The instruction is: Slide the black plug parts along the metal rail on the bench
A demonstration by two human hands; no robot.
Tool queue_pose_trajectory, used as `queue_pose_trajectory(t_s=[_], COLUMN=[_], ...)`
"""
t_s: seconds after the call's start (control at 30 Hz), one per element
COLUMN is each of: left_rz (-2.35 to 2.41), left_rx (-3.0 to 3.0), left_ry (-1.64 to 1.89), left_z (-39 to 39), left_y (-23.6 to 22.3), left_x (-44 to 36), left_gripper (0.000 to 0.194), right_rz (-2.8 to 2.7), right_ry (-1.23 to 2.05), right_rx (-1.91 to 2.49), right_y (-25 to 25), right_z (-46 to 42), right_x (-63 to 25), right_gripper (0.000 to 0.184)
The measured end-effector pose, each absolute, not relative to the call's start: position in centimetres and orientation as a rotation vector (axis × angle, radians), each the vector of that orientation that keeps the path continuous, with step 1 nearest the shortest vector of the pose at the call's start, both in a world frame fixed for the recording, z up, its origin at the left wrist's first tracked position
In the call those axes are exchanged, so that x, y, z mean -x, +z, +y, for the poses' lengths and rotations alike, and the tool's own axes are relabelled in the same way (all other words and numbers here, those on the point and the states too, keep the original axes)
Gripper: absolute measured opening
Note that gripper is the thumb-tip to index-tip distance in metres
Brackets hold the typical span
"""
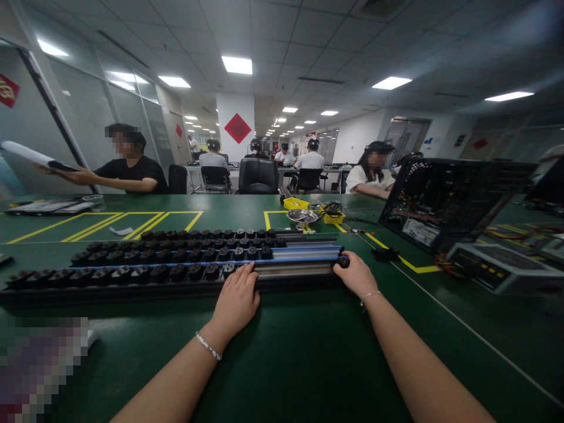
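Long dark rails (299,268) lie side by side across the green table, carrying rows of small round black pieces (176,272) that resemble plug sockets. My left hand (238,299) rests on the nearest rail with its fingers stretched out, touching the right end of the front row. At the rail's right end, my right hand (359,276) pinches a round black piece (343,261) between thumb and fingers. Its far side is hidden. Between my hands, a stretch of the nearest rail shows its bare channel.
An open computer case (440,200) and a power supply unit (506,267) stand at right. Beyond the rails are a metal bowl (302,218), yellow trays (296,203) and cables (331,209). Co-workers sit across the table, one at left holding a long white object (30,155).
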State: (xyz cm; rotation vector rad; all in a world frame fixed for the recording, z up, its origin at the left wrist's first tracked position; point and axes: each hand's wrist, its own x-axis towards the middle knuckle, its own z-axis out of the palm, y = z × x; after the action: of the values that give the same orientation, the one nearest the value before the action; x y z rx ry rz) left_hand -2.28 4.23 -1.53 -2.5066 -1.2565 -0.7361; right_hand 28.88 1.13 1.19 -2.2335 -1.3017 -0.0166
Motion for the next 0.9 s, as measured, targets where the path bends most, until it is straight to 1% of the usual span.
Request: queue_pose_trajectory(t_s=[0.37,0.9], left_rz=[-1.279,-1.272], left_rx=[2.513,2.517], left_ry=[-0.729,-0.729], left_z=[4.11,4.06], left_y=[-1.38,-1.27], left_x=[2.20,2.24], left_gripper=[0.034,0.034], right_rz=[-1.264,-1.243], right_ry=[0.005,0.019], right_rx=[2.204,2.244], right_y=[0.98,1.50], right_z=[1.19,0.91], right_x=[-29.44,-29.57], right_gripper=[0.046,0.043])
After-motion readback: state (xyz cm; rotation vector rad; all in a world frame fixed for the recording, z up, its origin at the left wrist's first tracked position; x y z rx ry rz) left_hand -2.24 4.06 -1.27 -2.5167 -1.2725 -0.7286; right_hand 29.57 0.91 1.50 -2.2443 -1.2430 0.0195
